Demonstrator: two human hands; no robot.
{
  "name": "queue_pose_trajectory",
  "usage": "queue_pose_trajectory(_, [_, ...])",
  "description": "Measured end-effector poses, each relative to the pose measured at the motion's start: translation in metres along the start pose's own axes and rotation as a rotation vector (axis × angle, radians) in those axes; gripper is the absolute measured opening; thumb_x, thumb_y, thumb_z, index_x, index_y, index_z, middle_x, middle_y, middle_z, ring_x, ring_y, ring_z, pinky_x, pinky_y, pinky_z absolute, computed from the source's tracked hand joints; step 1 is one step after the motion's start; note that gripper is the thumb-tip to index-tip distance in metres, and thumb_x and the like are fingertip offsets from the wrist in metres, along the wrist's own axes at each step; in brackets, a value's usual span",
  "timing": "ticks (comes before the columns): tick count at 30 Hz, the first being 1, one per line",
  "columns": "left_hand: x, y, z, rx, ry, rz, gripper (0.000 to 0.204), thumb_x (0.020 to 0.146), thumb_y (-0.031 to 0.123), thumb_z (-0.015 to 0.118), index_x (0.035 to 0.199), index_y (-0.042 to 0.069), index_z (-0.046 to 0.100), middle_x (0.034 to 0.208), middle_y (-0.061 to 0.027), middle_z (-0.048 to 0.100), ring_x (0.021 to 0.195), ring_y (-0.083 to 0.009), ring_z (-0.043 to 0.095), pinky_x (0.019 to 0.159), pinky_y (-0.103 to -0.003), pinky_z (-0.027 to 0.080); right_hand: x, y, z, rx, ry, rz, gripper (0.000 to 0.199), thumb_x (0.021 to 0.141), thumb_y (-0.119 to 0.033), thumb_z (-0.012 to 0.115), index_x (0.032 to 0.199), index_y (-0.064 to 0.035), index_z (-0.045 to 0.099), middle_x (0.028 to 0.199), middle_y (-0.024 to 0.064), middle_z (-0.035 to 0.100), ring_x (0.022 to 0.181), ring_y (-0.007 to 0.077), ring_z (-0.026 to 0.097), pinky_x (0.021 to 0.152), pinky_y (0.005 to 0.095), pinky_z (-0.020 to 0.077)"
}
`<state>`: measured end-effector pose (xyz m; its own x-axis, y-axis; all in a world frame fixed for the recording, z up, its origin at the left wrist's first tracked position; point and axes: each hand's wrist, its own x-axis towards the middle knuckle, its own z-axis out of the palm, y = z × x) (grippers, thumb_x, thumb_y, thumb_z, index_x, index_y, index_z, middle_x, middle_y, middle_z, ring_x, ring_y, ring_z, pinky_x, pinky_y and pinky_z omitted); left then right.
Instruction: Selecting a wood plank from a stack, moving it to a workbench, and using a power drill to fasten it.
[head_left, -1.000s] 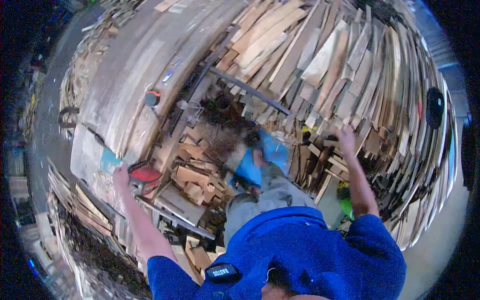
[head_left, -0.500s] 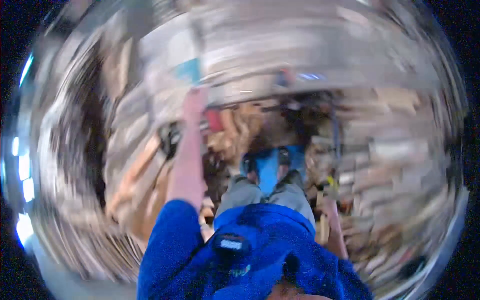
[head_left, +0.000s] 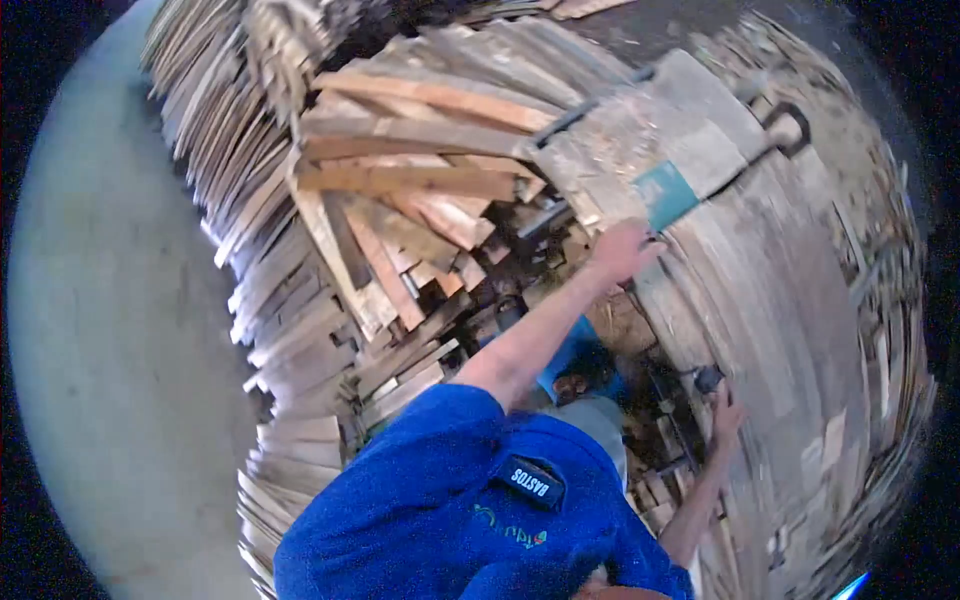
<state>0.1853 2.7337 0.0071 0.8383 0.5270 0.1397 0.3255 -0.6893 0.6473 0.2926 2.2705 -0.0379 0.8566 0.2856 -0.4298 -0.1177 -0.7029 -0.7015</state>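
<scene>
My left hand (head_left: pixel 622 250) reaches to the near edge of a worn wooden worktable, its fingers curled beside a teal plate (head_left: pixel 665 196). What the fingers close on is hidden under the hand. Beyond the teal plate lies a pale grey panel (head_left: pixel 712 158), flat on the tabletop. My right hand (head_left: pixel 728 418) is lower down at the same table edge, with its fingers bent at a small dark knob (head_left: pixel 708 378).
Loose boards (head_left: pixel 410 180) lie heaped to the left of the worktable (head_left: pixel 770 270). A long stack of planks (head_left: pixel 225 150) borders a pale floor (head_left: pixel 130 300). A dark loop-shaped handle (head_left: pixel 790 128) stands at the table's far side. More wood scraps fill the right.
The view has turned, so the worktable now appears on the right and the pale floor on the left. My right hand has come to the table edge. The earlier frame is heavily blurred.
</scene>
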Motion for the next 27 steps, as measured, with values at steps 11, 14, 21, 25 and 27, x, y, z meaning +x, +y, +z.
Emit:
queue_pose_trajectory(11, [-0.369, -0.197, -0.118, -0.372, -0.051, -1.059, 0.047, 0.088, 0.051, 0.065, 0.098, 0.005, 0.074, 0.089, -0.0147, 0.072, 0.085, -0.0259, 0.068, 0.081, -0.038, 0.053, 0.078, -0.361, 0.279, -0.336, -0.231, -0.610, 0.059, 0.094, -0.042, 0.061, 0.133, 0.0014, 0.057, 0.122, 0.0231, 0.065, 0.114, 0.0323, 0.063, 0.099, 0.0383, 0.0472])
queue_pose_trajectory(14, [-0.473, -0.291, -0.104, -0.346, -0.073, -1.568, 0.054, 0.087, 0.052, 0.063, 0.098, 0.001, 0.073, 0.098, -0.0203, 0.073, 0.092, -0.0292, 0.070, 0.082, -0.041, 0.053, 0.092, -0.358, 0.324, -0.610, -0.272, -0.548, 0.072, 0.089, -0.054, 0.062, 0.136, 0.0009, 0.055, 0.124, 0.0259, 0.064, 0.116, 0.0357, 0.062, 0.100, 0.0410, 0.0468])
queue_pose_trajectory(21, [-0.385, -0.361, -0.089, -0.828, -0.025, -1.347, 0.055, 0.089, 0.051, 0.064, 0.112, 0.001, 0.072, 0.099, -0.0130, 0.072, 0.086, -0.0226, 0.068, 0.077, -0.036, 0.054, 0.073, -0.337, 0.326, -0.705, -0.287, -0.367, 0.075, 0.085, -0.059, 0.065, 0.133, -0.0020, 0.059, 0.120, 0.0257, 0.066, 0.116, 0.0364, 0.062, 0.099, 0.0431, 0.0473])
queue_pose_trajectory(25, [-0.292, -0.464, -0.072, -0.547, 0.167, -0.666, 0.051, 0.092, 0.052, 0.061, 0.101, 0.002, 0.071, 0.084, -0.0121, 0.069, 0.074, -0.0222, 0.065, 0.071, -0.037, 0.053, 0.097, -0.364, 0.368, -0.672, -0.353, -0.430, 0.075, 0.086, -0.063, 0.062, 0.130, -0.0020, 0.061, 0.112, 0.0257, 0.069, 0.108, 0.0353, 0.066, 0.096, 0.0443, 0.0490])
queue_pose_trajectory(27, [-0.170, -0.410, -0.060, -1.023, -0.008, -1.019, 0.052, 0.091, 0.055, 0.062, 0.108, 0.006, 0.067, 0.092, -0.0089, 0.067, 0.076, -0.0222, 0.062, 0.071, -0.038, 0.052, 0.123, -0.327, 0.310, -0.770, -0.116, -0.144, 0.073, 0.086, -0.068, 0.057, 0.127, -0.0079, 0.065, 0.113, 0.0204, 0.070, 0.103, 0.0364, 0.068, 0.091, 0.0467, 0.0510])
